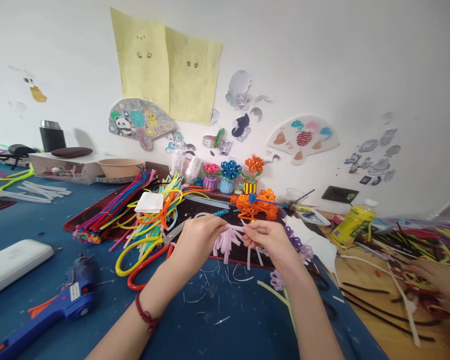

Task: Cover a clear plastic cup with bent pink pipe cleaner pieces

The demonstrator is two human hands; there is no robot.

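Observation:
My left hand (pixel 200 241) and my right hand (pixel 270 240) meet near the middle of the table, fingertips closed in a pinch. Between them runs a pale pink pipe cleaner (pixel 236 227), which both hands grip. Right below the fingers, several short pale pink pipe cleaner pieces (pixel 226 246) fan out on a dark mat. Scissors (pixel 174 232) lie partly behind my left hand, their red and yellow handles toward me. Purple looped flowers (pixel 277 280) rest beside my right wrist. Orange looped flowers (pixel 258 204) lie beyond the fingers.
A blue glue gun (pixel 75 297) and a white case (pixel 17 265) lie at left. Colourful pipe cleaner bundles (pixel 131 200) fill the left middle. Small potted flowers (pixel 230 175) stand by the wall. At right are a yellow bottle (pixel 354 222) and another person's hand (pixel 435 277).

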